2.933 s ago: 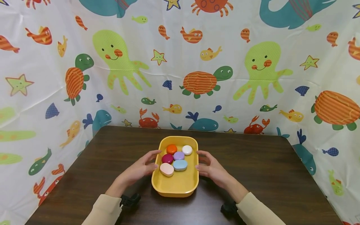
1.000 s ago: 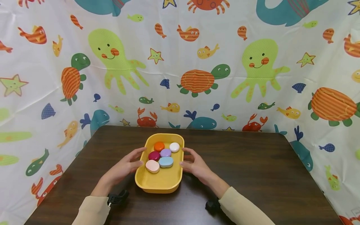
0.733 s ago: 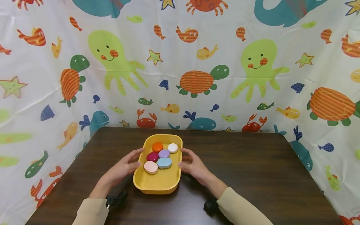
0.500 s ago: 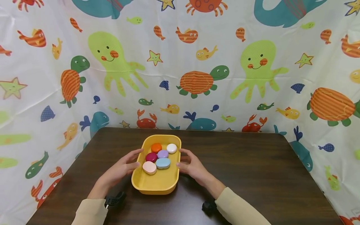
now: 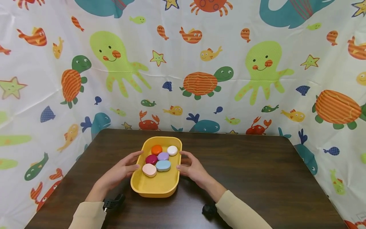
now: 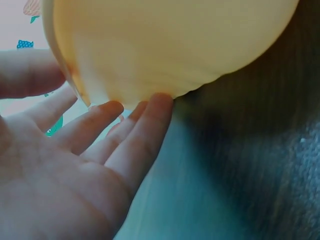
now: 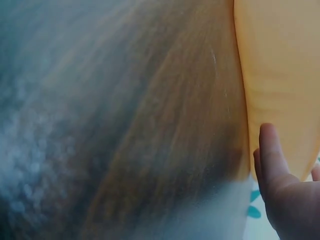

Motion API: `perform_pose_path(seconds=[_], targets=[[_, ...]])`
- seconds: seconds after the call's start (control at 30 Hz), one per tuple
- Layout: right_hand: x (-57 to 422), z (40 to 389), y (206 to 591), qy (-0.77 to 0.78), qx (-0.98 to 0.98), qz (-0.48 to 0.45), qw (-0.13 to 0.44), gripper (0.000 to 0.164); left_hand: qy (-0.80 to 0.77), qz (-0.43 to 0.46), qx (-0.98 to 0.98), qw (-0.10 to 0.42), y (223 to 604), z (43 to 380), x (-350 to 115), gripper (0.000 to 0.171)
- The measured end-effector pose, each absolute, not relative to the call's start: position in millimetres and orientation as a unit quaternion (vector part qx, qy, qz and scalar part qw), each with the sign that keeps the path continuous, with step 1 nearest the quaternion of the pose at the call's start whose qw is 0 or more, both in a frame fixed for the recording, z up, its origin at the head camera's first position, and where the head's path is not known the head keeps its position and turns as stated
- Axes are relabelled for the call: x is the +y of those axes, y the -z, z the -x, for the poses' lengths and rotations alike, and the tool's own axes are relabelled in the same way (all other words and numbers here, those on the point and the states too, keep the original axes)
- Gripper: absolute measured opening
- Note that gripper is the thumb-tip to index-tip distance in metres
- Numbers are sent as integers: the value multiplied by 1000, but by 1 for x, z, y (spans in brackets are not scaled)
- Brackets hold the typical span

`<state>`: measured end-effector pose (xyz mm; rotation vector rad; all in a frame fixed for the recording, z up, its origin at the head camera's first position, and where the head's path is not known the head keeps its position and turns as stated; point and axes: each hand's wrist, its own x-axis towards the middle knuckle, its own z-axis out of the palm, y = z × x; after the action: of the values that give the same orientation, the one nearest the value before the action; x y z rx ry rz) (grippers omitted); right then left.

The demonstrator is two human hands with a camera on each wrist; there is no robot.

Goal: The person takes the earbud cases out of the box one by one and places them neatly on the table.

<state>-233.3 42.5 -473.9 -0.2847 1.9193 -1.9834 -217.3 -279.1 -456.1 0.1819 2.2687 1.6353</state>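
A yellow rectangular tub with rounded corners [image 5: 160, 186] is between both hands over the dark tabletop. My left hand [image 5: 120, 173] holds its left side, thumb at the rim and other fingers against the outer wall; the left wrist view shows those fingertips [image 6: 162, 102] touching the wall. On the opposite side my right hand [image 5: 194, 170] holds it likewise, thumb near the rim. Inside lie several smooth rounded pieces: orange [image 5: 156, 149], white [image 5: 172, 150], crimson [image 5: 151, 159], lavender [image 5: 163, 156], light blue [image 5: 163, 165] and pale pink [image 5: 149, 170]. Whether the tub touches the table I cannot tell.
The dark wood table [image 5: 243, 178] extends on both sides of the tub. Behind it and along the sides hangs a white curtain [image 5: 183, 47] printed with sea animals. A black wrist strap [image 5: 114, 201] is on the left wrist, a dark device [image 5: 209, 210] by the right.
Both hands have moved left together with the yellow tub, which sits slightly slanted compared with the earliest frame. The pieces inside keep their arrangement. The head view has shifted a little.
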Motion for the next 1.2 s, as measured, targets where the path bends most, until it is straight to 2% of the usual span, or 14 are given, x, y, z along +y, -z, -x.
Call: perform_pose_path(seconds=[0.43, 1.2], targets=[[44, 234, 470, 667, 715, 101, 183, 63, -537, -54, 827, 154, 452, 206, -276, 71], [45, 221, 427, 412, 885, 214, 38, 41, -554, -69, 812, 171, 453, 201, -281, 76]])
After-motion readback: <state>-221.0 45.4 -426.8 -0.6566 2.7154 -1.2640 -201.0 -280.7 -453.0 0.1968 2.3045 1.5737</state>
